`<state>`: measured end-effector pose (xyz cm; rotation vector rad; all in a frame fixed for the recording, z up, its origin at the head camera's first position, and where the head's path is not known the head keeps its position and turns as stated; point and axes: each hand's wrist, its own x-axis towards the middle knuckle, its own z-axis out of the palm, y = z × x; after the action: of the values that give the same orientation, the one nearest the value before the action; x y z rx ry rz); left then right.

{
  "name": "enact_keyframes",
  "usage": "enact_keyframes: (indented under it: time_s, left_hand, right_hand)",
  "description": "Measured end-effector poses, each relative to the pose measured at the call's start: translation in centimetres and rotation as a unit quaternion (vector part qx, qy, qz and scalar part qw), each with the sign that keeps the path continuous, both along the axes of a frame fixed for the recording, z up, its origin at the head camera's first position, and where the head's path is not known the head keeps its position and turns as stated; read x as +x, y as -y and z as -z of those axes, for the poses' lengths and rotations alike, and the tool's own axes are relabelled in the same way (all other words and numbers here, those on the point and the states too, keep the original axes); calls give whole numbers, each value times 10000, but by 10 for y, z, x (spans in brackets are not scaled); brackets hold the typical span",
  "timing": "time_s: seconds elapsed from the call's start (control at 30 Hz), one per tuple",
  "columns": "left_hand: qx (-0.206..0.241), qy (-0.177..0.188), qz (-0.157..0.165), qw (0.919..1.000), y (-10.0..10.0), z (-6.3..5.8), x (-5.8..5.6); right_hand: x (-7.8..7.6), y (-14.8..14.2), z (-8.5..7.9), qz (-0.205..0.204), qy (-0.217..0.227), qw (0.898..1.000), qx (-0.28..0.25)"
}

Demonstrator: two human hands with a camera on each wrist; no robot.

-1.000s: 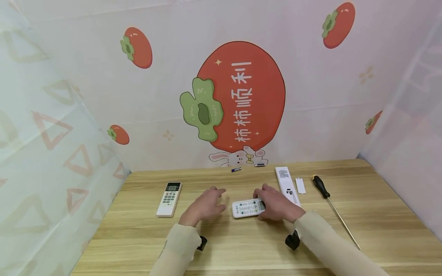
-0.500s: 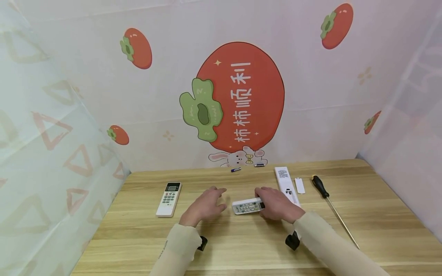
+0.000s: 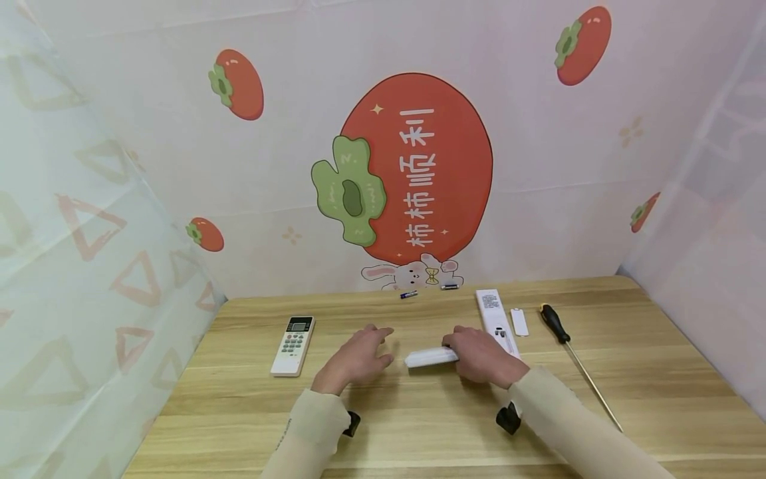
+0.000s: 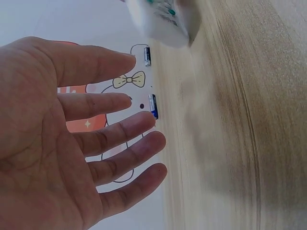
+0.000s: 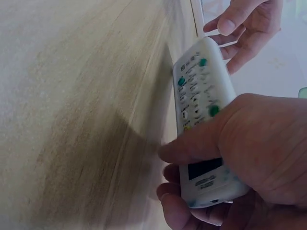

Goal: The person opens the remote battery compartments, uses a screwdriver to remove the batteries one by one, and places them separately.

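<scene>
My right hand (image 3: 481,356) grips one end of a white remote control (image 3: 429,358) above the middle of the table. In the right wrist view the thumb lies across the button face of the remote (image 5: 194,93), with fingers curled behind it; part of the dark screen shows below the thumb. From the head view, the remote is tipped so its buttons are out of sight. To its left, my left hand (image 3: 356,359) holds nothing. Its fingers (image 4: 129,153) are spread and relaxed in the left wrist view, apart from the remote.
A cream remote (image 3: 293,346) lies face up at left. Near the back edge are two batteries (image 3: 409,294). On the right, another white remote (image 3: 497,319) lies back up, partly behind my right hand, beside a small white cover (image 3: 519,322) and a black-handled screwdriver (image 3: 556,324).
The right hand has turned the white remote, so its button face has swung out of the head view. The left hand has stayed nearly still.
</scene>
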<state>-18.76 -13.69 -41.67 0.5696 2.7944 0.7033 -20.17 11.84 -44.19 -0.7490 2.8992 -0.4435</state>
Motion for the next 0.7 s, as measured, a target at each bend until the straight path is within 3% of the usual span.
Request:
enact_keyframes:
  time_s: [0.7]
  left_hand:
    - [-4,75,-65,10000,0,4,-1]
  right_hand:
    - [-6,-6,-1,-28,578,9982,-168]
